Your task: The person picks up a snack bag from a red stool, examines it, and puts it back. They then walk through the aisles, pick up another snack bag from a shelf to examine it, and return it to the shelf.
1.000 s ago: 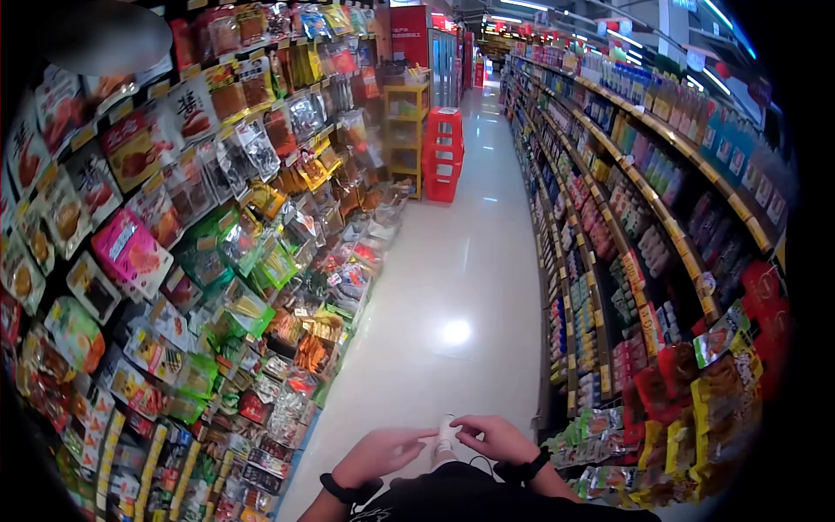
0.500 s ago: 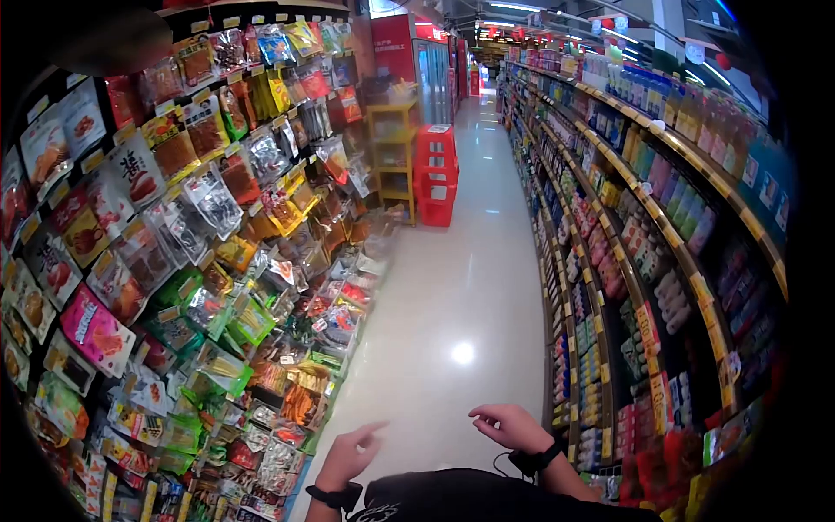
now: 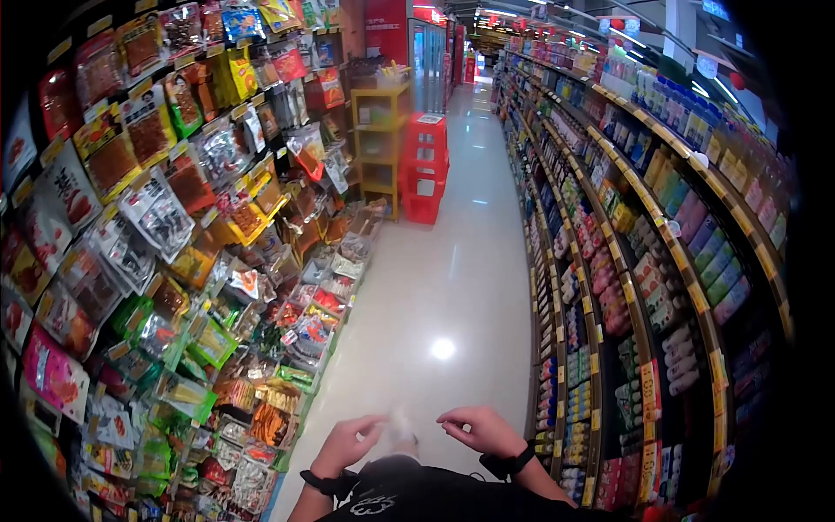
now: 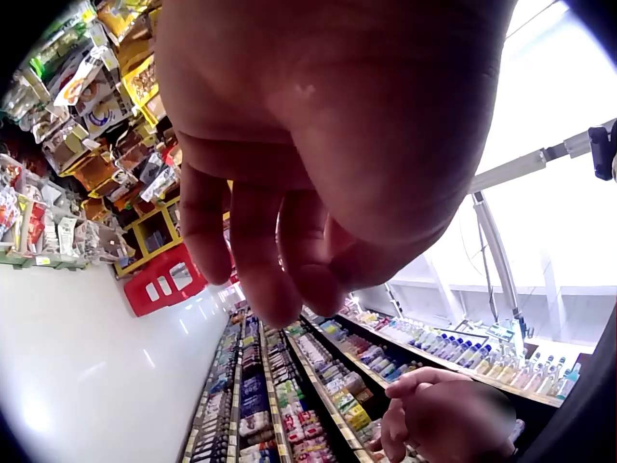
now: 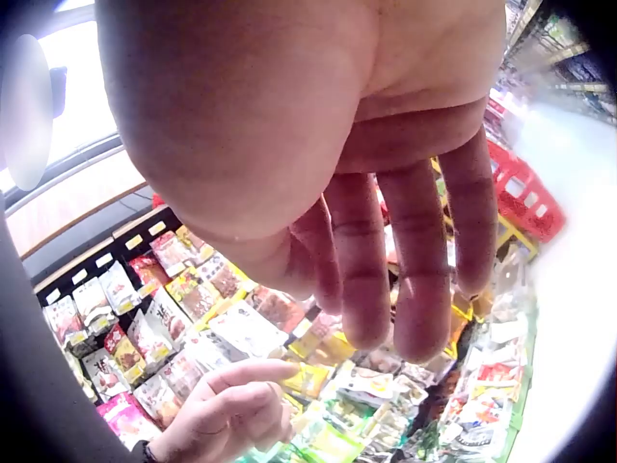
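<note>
left hand (image 3: 348,444) + right hand (image 3: 483,431): empty, fingers loose | red stools (image 3: 424,174) 12 o'clock, hanging packets (image 3: 158,216) 10 o'clock | risk: drifting left could knock either

I count my two hands, the left hand (image 3: 348,441) and right hand (image 3: 481,430), and two black wristbands (image 3: 329,484). Ahead of them stand one yellow rack (image 3: 379,129) and one red stool stack (image 3: 427,133); one packet wall (image 3: 170,209) flanks them left, one shelf run (image 3: 649,197) right.
</note>
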Available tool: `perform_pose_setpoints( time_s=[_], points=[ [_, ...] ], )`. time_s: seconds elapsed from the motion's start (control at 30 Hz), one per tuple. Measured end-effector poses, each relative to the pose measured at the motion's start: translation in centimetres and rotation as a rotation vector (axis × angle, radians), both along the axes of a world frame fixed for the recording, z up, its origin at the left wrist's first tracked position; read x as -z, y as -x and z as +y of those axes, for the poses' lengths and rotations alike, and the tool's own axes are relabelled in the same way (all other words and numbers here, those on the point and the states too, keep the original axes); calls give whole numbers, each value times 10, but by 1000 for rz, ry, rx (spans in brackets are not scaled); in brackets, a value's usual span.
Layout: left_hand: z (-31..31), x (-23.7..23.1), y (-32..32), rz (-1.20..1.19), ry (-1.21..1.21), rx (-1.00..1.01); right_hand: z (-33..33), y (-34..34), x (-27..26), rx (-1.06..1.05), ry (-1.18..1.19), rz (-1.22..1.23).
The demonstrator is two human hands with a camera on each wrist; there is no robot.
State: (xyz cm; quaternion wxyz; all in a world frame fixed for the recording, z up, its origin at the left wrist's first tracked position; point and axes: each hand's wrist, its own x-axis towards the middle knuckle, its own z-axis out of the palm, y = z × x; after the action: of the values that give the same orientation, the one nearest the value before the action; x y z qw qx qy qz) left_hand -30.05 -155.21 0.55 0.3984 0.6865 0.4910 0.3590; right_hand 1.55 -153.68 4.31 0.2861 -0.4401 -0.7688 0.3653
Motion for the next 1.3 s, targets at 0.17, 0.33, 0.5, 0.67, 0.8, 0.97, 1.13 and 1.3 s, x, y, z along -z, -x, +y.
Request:
perform_pose_setpoints(
  time_s=[0.17, 0.33, 0.5, 0.67, 0.8, 0.97, 1.13, 1.3],
  points=[
    [115, 4, -7, -11, -36, 74, 87, -14, 6, 73, -5, -62],
    [230, -15, -6, 80, -96, 111, 172, -15, -13, 147, 5, -99],
    [315, -32, 4, 68, -73, 114, 249, -8, -23, 176, -46, -65],
    [372, -32, 1, 84, -91, 168, 289, -2, -25, 240, 16, 32],
    [411, -25, -11, 104, -56, 229, 327, -9, -12, 257, 28, 10],
    [465, -28, -26, 120, -86, 239, 394, -13, -9, 267, 0, 86],
    [539, -37, -43, 192, -114, 223, 487, -32, -10, 188, -12, 30],
    [628, -46, -63, 238, -84, 202, 594, -66, -14, 161, -84, 86]
  ],
)
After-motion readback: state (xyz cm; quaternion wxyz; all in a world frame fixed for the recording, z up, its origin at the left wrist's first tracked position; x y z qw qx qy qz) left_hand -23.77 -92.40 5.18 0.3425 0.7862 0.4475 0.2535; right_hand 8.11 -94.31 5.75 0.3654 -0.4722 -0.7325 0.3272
